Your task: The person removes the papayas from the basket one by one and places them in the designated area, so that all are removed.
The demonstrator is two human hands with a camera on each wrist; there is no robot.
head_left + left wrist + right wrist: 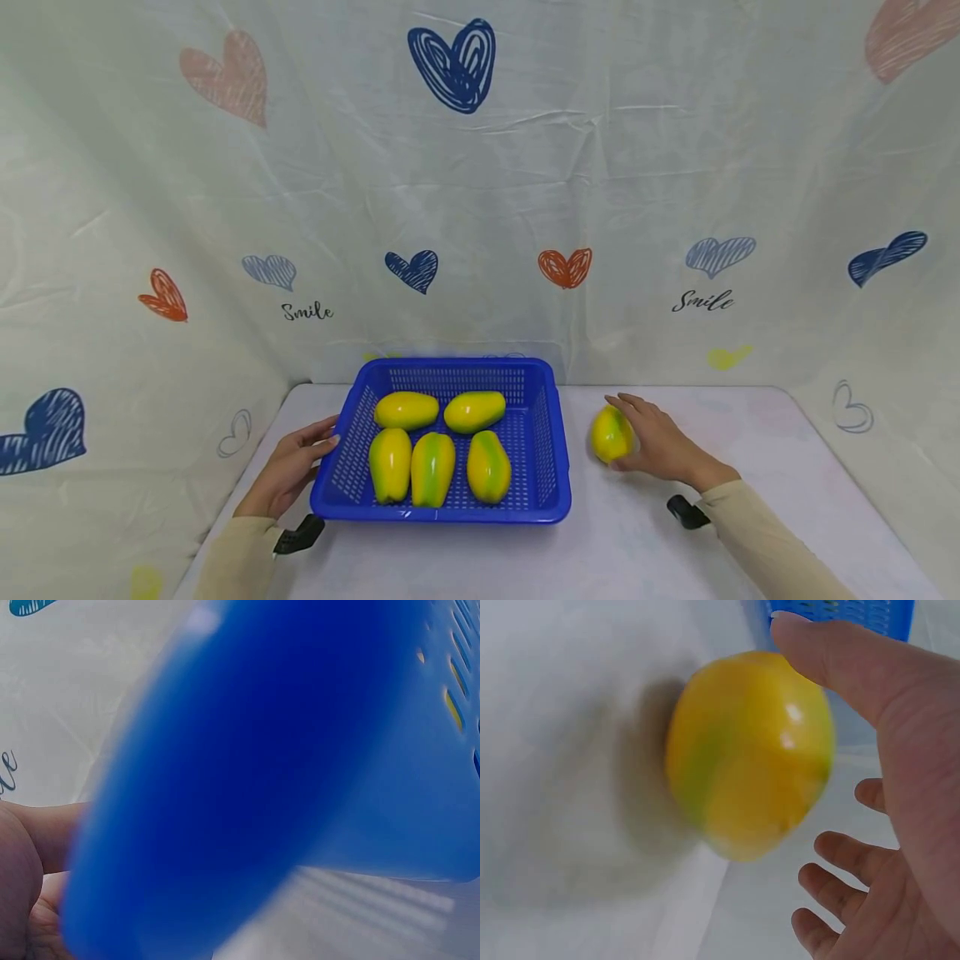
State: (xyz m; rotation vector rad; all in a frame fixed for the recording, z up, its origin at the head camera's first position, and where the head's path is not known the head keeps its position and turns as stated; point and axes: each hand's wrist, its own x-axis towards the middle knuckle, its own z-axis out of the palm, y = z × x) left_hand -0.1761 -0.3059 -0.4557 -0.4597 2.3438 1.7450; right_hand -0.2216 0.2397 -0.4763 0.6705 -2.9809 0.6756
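A blue plastic basket stands on the table with several glossy yellow-green mangoes inside. At its left side, my left hand rests its fingertips against the outer rim. The left wrist view shows the basket's rim large and blurred, hiding part of that hand. To the right of the basket, one more mango is by itself. My right hand is spread around it, thumb on the near side. In the right wrist view the thumb overlaps the mango, while the other fingers stand apart from it.
The white table has its back edge near a hanging cloth printed with hearts and "Smile". The cloth also runs along the left and right sides. A black wrist camera sits under the left wrist, another under the right.
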